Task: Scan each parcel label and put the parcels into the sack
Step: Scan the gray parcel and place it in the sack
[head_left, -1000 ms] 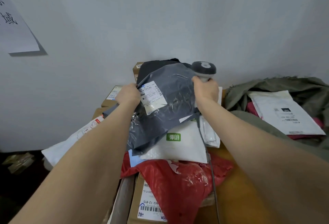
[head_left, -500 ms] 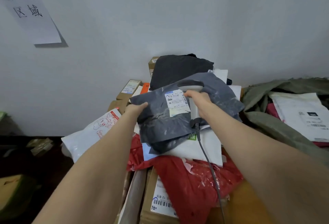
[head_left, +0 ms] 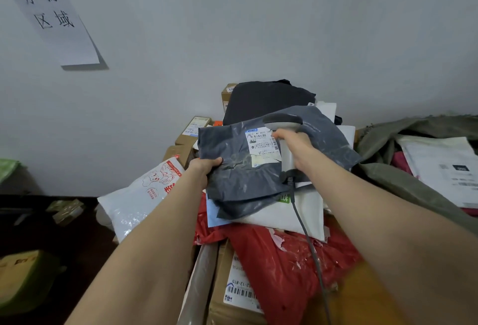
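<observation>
My left hand (head_left: 204, 167) grips the near-left edge of the grey parcel (head_left: 232, 180), thumb on top, forearm extended forward. My right hand (head_left: 294, 143) is closed round the handle of the scanner (head_left: 283, 121). The scanner head sits over the parcel's white label (head_left: 261, 146); a barcode shows, the print is too small to read. The parcel is held above the red parcel (head_left: 284, 267). The olive sack (head_left: 388, 182) lies to the right. The wall sign (head_left: 51, 14) reads 分拣区域.
</observation>
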A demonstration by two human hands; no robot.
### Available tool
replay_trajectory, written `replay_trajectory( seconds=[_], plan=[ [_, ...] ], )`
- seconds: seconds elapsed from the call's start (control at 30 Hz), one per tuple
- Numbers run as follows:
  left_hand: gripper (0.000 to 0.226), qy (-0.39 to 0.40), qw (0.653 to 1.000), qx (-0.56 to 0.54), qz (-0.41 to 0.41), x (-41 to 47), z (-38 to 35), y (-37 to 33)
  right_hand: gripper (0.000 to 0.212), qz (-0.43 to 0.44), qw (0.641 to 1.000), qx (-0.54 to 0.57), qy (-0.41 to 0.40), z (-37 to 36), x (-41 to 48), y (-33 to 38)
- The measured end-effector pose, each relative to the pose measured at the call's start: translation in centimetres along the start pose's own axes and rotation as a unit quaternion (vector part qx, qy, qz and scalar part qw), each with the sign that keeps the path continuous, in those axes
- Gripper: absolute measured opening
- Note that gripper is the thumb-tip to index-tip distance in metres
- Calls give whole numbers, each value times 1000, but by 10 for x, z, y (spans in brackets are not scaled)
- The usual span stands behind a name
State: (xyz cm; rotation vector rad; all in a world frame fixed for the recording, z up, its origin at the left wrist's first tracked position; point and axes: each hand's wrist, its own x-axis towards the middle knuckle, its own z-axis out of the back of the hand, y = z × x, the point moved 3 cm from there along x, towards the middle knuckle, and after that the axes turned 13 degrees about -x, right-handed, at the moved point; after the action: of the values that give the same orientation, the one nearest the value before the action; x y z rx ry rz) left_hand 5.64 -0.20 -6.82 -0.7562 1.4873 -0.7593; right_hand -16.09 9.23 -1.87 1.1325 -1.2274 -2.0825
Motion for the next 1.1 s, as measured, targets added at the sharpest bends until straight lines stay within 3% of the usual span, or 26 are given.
replay_trajectory(
  seconds=[0.07, 0.2, 0.27, 0.33, 0.4, 0.47, 0.53, 0.63, 0.7, 0.8, 0.9, 1.1],
  plan=[
    [47, -14, 999, -18, -39, -1, -1, -3, 73, 14, 1000, -8, 9, 1, -2, 3],
    [40, -44, 987, 19, -151, -3, 0, -9, 70, 16, 1000, 0, 13, 0, -6, 3],
    [35, -74, 967, 71, -232, -9, -1, -16, 76, 14, 1000, 8, 19, -2, -6, -1],
    [31, -118, 946, 123, -275, -15, -2, -24, 70, 12, 1000, 5, 26, -5, -9, -3],
    [30, -125, 956, 83, -253, -13, -1, -28, 51, 11, 999, 6, 29, -7, -15, -3],
    [34, -79, 984, 9, -157, -11, -1, -22, 46, 5, 1000, 3, 27, -10, -16, -3],
    [46, 2, 999, -35, -2, -14, -2, -5, 49, 6, 1000, 0, 31, -12, -15, -5],
    [25, 78, 993, -29, 80, -23, -5, 15, 65, 5, 999, -4, 35, -14, -10, -9],
    [34, 51, 997, -18, 57, -20, -5, 17, 62, 5, 999, -11, 31, -13, -10, -9],
    [43, -5, 999, -35, -40, -10, -5, 6, 33, 18, 999, -27, 12, -7, -13, -1],
    [45, -22, 996, -31, -77, -7, -3, -1, 12, 27, 999, -27, 8, 1, -17, 7],
    [53, -38, 996, -6, -76, -3, 1, -2, 18, 46, 996, -64, 34, 5, -28, 17]
  ],
)
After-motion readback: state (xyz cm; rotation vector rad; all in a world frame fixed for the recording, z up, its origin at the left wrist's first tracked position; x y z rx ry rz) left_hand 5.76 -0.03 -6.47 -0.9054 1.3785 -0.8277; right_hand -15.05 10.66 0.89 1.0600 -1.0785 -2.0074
